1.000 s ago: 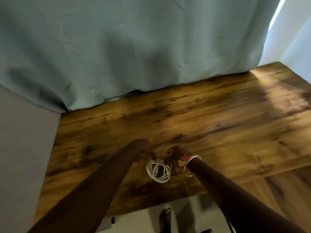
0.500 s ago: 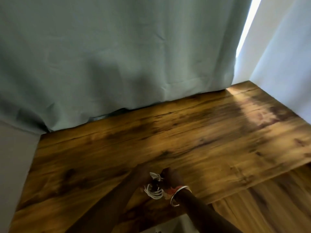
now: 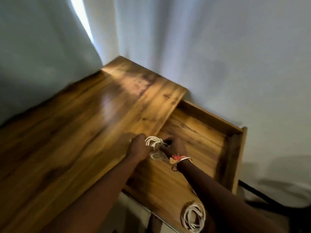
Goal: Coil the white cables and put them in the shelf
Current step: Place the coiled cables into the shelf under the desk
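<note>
A grey-green curtain (image 3: 42,64) hangs at 10 o'clock, behind a wooden worktop (image 3: 67,140) that fills the left half of the view. The whole picture is smeared by motion.

Near the centre, at the worktop's right edge, the left hand (image 3: 139,147) has its fingers curled round a white cable coil (image 3: 155,147). It grips the bundle at its waist, so loops stick out above and below the fist. The coil is held up between the two hands, over the line where the worktop meets the shelf.

At 3 o'clock of the coil and touching it, the right hand (image 3: 175,146) has its fingers bent onto the same bundle, though the blur hides exactly how they pinch. A metal bangle (image 3: 181,161) sits on that wrist.

Under the hands, the shelf (image 3: 202,130) is a lower wooden board with a raised rim, running toward 2 o'clock beside the worktop. At 5 o'clock a second coil (image 3: 193,216) of white cable lies flat on the shelf by its near edge, its right side hidden by the right forearm. A pale wall (image 3: 235,56) fills 1 to 3 o'clock.
</note>
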